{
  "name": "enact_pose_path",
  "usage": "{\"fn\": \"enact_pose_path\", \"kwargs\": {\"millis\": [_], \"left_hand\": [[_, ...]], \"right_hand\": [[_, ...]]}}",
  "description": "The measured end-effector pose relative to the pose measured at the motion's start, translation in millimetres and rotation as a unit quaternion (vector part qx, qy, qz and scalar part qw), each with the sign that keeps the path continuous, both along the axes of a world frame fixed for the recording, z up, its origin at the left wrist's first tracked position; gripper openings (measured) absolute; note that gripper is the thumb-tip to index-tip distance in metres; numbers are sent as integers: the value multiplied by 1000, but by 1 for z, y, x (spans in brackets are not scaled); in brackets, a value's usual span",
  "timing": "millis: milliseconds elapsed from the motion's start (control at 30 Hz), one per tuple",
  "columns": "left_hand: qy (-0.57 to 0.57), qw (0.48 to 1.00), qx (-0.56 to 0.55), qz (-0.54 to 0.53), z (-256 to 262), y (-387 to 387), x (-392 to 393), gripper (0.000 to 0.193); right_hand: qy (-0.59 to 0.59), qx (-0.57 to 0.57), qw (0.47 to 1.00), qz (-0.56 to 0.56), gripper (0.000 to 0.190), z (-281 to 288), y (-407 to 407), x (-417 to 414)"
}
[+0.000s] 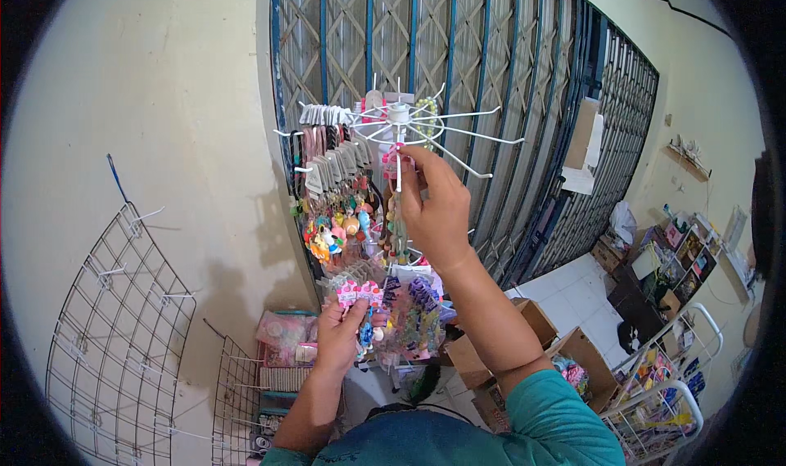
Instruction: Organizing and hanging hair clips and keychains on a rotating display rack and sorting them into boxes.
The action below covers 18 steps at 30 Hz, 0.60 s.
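A white wire spinner rack [398, 114] with radiating hooks stands before me. My right hand [435, 207] is raised at its front hook, fingers closed on a pink accessory card [391, 161] at that hook. Lower down, my left hand [345, 331] holds pink-and-white accessory cards [359, 293] with small blue and white trinkets hanging below them. Colorful figure keychains [331, 236] on pale cards hang from the rack's left hooks. A string of pale green beads [428, 107] hangs at the back. Packaged purple accessories [424, 294] hang on the lower tier.
A folding metal gate [430, 30] stands behind the rack. Wire grid panels [123, 325] lean on the left wall. Plastic baskets of goods [285, 349] sit at lower left. Open cardboard boxes [583, 368] and a white-framed cart [660, 398] holding colorful items are at lower right.
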State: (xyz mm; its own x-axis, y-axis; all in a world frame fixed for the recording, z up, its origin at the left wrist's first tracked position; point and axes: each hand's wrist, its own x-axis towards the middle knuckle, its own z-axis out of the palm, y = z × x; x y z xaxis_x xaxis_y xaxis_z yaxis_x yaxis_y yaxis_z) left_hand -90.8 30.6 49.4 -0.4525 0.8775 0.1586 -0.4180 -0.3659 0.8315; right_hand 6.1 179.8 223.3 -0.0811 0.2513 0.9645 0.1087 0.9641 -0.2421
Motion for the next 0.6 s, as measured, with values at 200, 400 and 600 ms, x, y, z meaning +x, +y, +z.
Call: {"fn": "enact_pose_path", "kwargs": {"millis": [200, 400, 600], "left_hand": [[-8, 1000, -1, -3, -2, 3, 2, 21], [4, 1000, 13, -13, 3, 6, 6, 21], [59, 998, 5, -1, 10, 5, 20, 28]], "right_hand": [[14, 49, 998, -32, 29, -28, -25, 35], [-130, -212, 960, 126, 27, -98, -62, 60], [-151, -317, 917, 188, 22, -123, -55, 59]]}}
